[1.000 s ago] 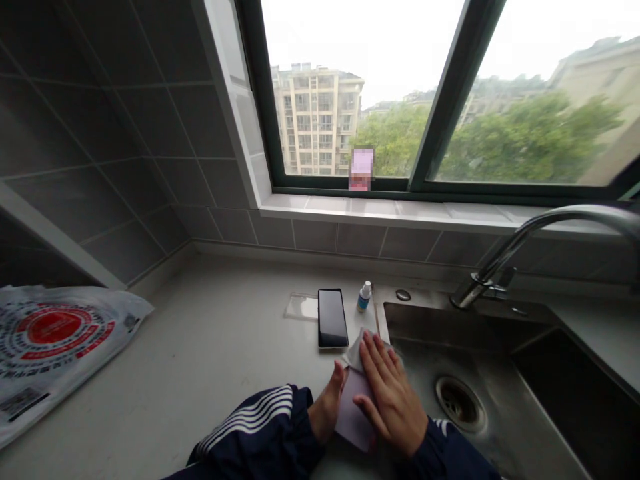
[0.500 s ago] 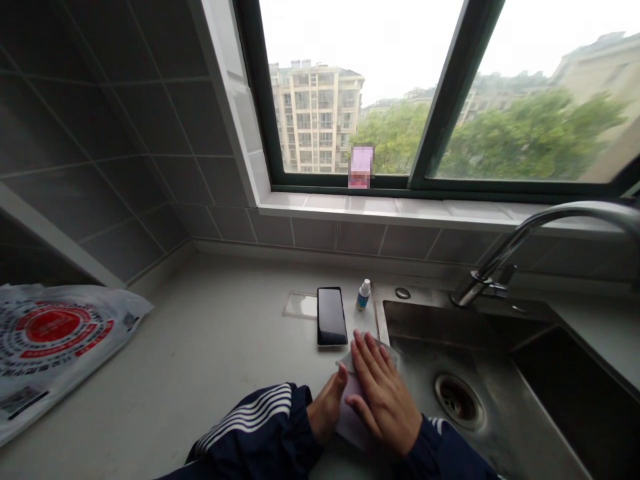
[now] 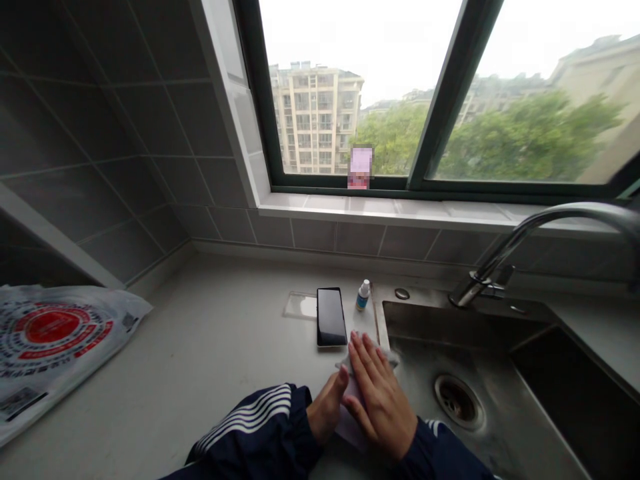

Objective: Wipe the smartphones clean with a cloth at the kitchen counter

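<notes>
My left hand (image 3: 329, 403) is closed around the edge of a flat, pale lilac thing (image 3: 351, 427), its thumb pointing up along the side. My right hand (image 3: 380, 393) lies across the top with its fingers stretched forward and close together, pressing a crumpled greyish-white cloth (image 3: 393, 360) against it. Most of the cloth and of the lilac thing is hidden under the right hand, so its exact kind cannot be told. Just beyond the fingers lie a black-screened smartphone (image 3: 332, 317) and a small white bottle with a blue label (image 3: 363, 295), standing upright.
A clear flat case (image 3: 301, 305) lies partly under the phone on the pale counter (image 3: 210, 347). To the right is a steel sink (image 3: 415, 360) with a drain (image 3: 459, 401) and a curved tap (image 3: 500, 247). A printed plastic bag (image 3: 60, 347) lies far left. A window stands behind.
My right hand has slid slightly left and toward me over the lilac thing, and the cloth under it has bunched up. My left hand stays in place.
</notes>
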Motion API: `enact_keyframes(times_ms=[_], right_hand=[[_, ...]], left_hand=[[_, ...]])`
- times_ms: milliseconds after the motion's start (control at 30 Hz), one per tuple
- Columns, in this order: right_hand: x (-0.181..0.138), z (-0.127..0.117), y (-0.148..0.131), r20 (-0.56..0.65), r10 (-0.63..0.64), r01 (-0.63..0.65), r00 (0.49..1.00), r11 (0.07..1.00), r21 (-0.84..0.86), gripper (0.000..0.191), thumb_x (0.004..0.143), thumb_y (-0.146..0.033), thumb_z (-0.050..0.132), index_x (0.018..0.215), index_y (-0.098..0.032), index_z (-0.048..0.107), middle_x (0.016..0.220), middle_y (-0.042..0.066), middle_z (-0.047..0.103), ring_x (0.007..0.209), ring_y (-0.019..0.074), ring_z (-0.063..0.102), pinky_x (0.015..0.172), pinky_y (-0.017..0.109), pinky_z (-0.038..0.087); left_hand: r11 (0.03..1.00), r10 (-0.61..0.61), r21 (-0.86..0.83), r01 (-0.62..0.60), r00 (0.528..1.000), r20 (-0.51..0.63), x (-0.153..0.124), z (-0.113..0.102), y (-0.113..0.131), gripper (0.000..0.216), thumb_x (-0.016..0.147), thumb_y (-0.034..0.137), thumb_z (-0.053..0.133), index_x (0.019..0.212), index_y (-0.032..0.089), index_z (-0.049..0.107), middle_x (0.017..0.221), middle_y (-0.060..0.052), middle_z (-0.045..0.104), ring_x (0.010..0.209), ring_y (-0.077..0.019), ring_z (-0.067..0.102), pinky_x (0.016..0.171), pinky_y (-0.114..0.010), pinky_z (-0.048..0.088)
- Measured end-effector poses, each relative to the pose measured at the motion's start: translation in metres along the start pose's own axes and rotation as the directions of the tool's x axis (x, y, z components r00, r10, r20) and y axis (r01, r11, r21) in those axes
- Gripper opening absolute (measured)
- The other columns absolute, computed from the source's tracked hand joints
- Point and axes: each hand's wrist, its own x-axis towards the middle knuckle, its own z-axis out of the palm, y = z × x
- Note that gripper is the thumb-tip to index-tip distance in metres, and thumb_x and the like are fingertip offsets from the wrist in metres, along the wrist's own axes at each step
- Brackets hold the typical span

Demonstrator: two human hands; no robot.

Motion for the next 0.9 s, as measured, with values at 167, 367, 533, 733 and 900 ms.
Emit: enact_keyframes(times_ms=[167,367,533,733,900], right_hand=[[-0.002,-0.001,-0.001,-0.022,0.085,-0.086,0.996,0.996,-0.014,0.073,0.097,-0.044,0.037,0.152,-0.008,0.006,0.158,0.017,0.012,0.144,0.0336,0.013,0.111,0.050,0.028],[-0.003,0.000,-0.001,0.010,0.007,-0.007,1.000,1.000,-0.013,0.074,0.097,-0.045,0.038,0.152,-0.007,0.008,0.157,0.017,0.013,0.144,0.0338,0.013,0.110,0.049,0.028],[-0.005,0.001,-0.003,0.006,0.018,-0.018,1.000,1.000,-0.016,0.075,0.096,-0.048,0.037,0.152,-0.005,0.008,0.157,0.018,0.013,0.144,0.0347,0.012,0.110,0.050,0.028],[-0.004,0.000,0.001,-0.007,0.019,-0.019,1.000,1.000,-0.018,0.075,0.097,-0.046,0.037,0.152,-0.006,0.007,0.157,0.019,0.013,0.144,0.0338,0.013,0.109,0.049,0.030],[-0.007,0.002,-0.005,0.014,0.002,-0.002,1.000,1.000,-0.008,0.077,0.096,-0.048,0.038,0.152,-0.004,0.009,0.157,0.020,0.013,0.144,0.0356,0.013,0.110,0.051,0.030]], left_hand=[[0.990,-0.070,-0.114,0.078,0.995,0.073,0.000,-0.002,-0.005,0.066,0.091,0.059,0.027,0.145,0.020,0.034,0.149,-0.010,0.040,0.139,-0.0290,0.032,0.117,-0.049,0.017],[0.989,-0.041,-0.139,0.039,0.999,-0.010,0.002,-0.009,-0.017,0.061,0.094,0.052,0.027,0.145,0.021,0.030,0.154,-0.006,0.029,0.144,-0.0234,0.021,0.120,-0.043,0.006],[0.988,-0.018,-0.150,0.017,1.000,-0.007,0.004,-0.010,-0.020,0.059,0.094,0.051,0.027,0.144,0.020,0.035,0.151,-0.007,0.035,0.144,-0.0235,0.022,0.120,-0.041,0.007],[0.965,-0.024,-0.261,0.023,1.000,0.001,0.006,-0.011,-0.026,0.061,0.093,0.054,0.029,0.144,0.020,0.035,0.153,-0.007,0.031,0.144,-0.0234,0.020,0.120,-0.039,0.005],[0.872,0.020,-0.490,-0.009,1.000,0.018,0.011,-0.008,-0.027,0.063,0.087,0.059,0.042,0.138,0.022,0.045,0.151,-0.006,0.036,0.144,-0.0244,0.022,0.120,-0.040,0.005]])
